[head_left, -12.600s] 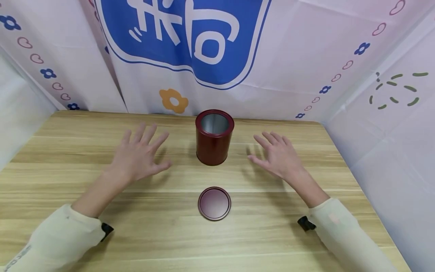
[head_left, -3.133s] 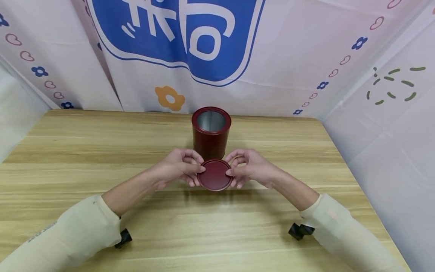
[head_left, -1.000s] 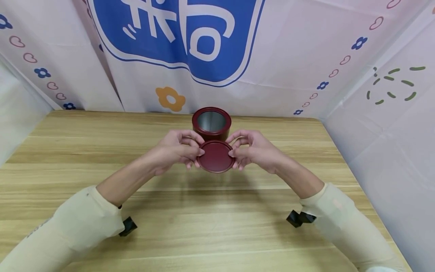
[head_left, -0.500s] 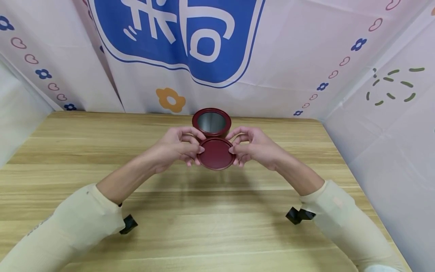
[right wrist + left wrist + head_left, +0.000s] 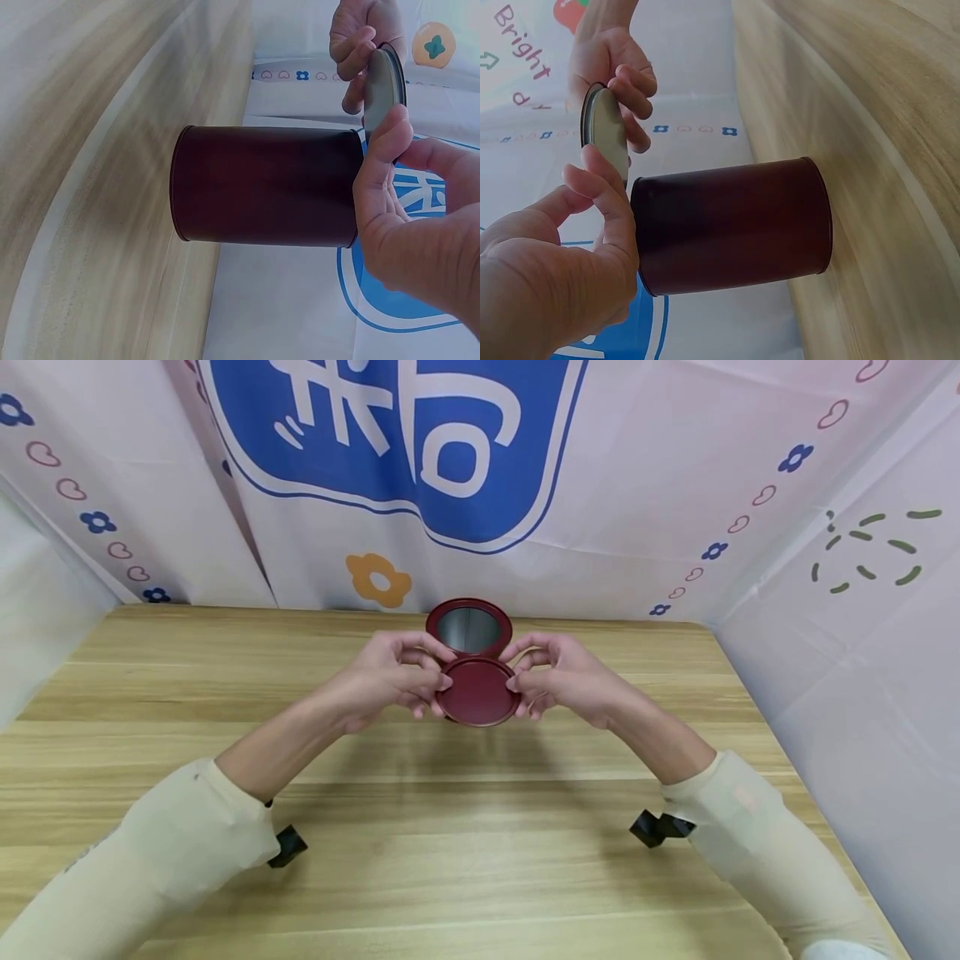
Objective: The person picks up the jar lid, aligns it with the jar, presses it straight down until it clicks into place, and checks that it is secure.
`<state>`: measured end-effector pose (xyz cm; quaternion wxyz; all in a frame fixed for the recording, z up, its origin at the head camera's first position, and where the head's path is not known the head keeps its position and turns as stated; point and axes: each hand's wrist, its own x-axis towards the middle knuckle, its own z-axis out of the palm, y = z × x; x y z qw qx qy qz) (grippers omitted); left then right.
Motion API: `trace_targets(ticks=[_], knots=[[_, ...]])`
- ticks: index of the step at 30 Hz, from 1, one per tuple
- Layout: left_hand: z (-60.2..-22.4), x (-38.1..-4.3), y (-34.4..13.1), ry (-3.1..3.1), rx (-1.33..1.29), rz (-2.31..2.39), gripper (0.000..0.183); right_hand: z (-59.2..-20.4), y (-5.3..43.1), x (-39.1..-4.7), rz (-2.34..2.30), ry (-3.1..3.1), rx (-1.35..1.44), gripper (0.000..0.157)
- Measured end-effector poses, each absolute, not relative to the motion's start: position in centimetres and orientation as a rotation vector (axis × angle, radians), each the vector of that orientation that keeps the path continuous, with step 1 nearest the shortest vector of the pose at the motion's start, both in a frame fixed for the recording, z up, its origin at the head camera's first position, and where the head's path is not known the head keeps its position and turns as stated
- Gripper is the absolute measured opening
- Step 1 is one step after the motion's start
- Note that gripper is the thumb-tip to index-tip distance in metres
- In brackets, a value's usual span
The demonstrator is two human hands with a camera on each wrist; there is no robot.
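Observation:
A round dark red lid (image 5: pixel 480 693) is held between my two hands, in front of the can's mouth. My left hand (image 5: pixel 393 681) pinches its left edge with thumb on top and fingers beneath. At the opposite edge my right hand (image 5: pixel 566 681) pinches it the same way. The dark red can (image 5: pixel 731 225) stands upright on the table, uncovered, its silvery inside showing in the head view. Both wrist views show the lid's pale metal underside (image 5: pixel 381 94) level with the can's rim, slightly tilted. In the head view the lid hides most of the can's body.
The wooden table (image 5: pixel 465 860) extends around the can on all sides. Right behind the can hangs a white printed cloth (image 5: pixel 600 527) with a blue emblem. More white cloth (image 5: pixel 847 635) closes off the right side. Black wrist mounts (image 5: pixel 287 846) stick out under both sleeves.
The lid first lay on the table; both hands have since taken hold of it and lifted it. Over the last second it has moved a little farther toward the can's rim.

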<state>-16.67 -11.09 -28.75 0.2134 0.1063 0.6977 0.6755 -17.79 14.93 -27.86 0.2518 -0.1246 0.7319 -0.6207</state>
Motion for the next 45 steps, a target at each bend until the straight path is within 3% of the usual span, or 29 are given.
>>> trace_targets(ticks=[45], knots=[[-27.1, -19.2, -11.2, 2.047, 0.2, 1.83, 0.031, -26.8, 14.1, -20.7, -1.629, 2.125, -0.338, 0.03]])
